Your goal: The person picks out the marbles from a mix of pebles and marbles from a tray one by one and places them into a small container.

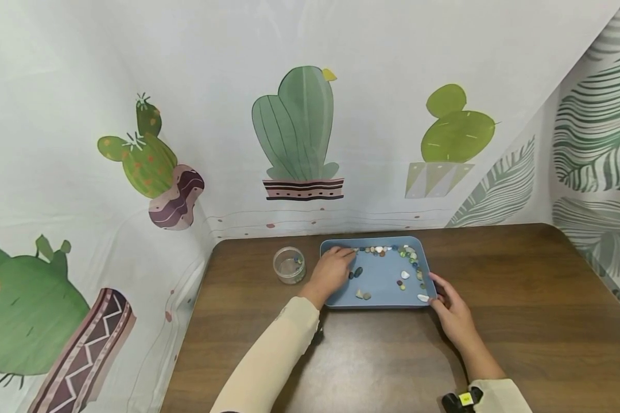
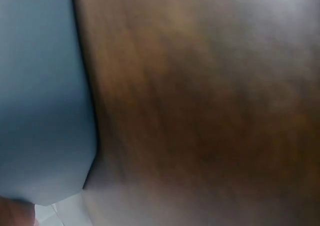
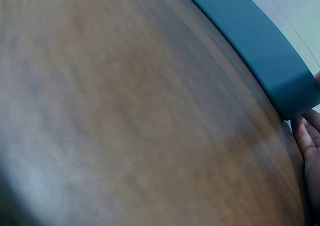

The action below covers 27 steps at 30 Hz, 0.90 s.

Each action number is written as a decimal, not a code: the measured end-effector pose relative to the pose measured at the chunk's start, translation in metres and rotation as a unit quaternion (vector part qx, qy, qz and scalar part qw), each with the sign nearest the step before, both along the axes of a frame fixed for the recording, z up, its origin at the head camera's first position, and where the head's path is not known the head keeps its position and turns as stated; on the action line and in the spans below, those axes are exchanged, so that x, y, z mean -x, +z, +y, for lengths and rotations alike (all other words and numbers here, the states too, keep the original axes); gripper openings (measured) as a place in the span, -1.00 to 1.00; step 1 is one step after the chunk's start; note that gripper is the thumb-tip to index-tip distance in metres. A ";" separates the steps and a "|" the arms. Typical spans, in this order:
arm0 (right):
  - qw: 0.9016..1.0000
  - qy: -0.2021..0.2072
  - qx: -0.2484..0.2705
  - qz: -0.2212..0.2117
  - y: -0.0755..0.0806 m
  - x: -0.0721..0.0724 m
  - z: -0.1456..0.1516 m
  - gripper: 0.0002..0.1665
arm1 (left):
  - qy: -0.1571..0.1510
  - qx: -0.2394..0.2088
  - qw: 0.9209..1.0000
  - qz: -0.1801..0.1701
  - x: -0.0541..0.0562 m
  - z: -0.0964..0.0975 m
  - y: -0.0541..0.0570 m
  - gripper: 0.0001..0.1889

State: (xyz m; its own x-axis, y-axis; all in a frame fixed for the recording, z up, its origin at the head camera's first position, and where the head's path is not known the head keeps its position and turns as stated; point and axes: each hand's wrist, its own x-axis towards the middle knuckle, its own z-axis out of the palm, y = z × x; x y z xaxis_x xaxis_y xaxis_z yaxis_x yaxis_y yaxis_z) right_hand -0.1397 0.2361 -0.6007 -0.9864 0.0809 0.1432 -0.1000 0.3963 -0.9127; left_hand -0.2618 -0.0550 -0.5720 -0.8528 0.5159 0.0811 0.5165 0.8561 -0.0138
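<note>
A shallow blue tray lies on the table with small colored pebbles in it. Several of them line its far side and right side, such as the green pebbles. My left hand reaches over the tray's left end with bent fingers pointing into the far left corner; I cannot tell if a pebble is between the fingertips. Beside it lie dark pebbles. My right hand grips the tray's right edge near the front corner, thumb at the rim by a white pebble.
A round clear jar with a few pebbles inside stands left of the tray. The brown wooden table meets a white cloth backdrop printed with cacti behind and at the left.
</note>
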 end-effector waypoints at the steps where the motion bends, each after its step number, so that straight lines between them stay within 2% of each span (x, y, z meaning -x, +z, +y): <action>1: 1.000 0.000 0.001 0.000 0.000 0.000 0.000 -0.33 | 0.000 0.004 1.000 -0.001 -0.001 0.000 0.000 -0.56; 10: 1.000 -0.002 0.001 0.002 -0.001 0.000 -0.001 -0.32 | 0.009 -0.010 1.000 0.007 -0.004 -0.001 0.001 -0.61; 20: 1.000 -0.004 -0.008 0.008 -0.008 0.003 0.002 -0.32 | 0.026 -0.024 0.999 -0.010 -0.003 -0.001 0.000 -0.61; 27: 1.000 0.000 -0.004 0.011 -0.004 0.001 0.000 -0.32 | 0.032 -0.039 0.999 0.016 -0.003 -0.002 -0.004 -0.73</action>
State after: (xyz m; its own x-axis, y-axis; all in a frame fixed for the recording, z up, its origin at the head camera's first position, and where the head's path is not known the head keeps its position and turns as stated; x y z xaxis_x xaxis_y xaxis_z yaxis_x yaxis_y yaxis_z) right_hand -0.1405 0.2360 -0.6045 -0.9830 0.0796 0.1657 -0.1203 0.4033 -0.9071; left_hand -0.2592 -0.0573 -0.5762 -0.8801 0.4514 0.1471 0.4610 0.8866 0.0376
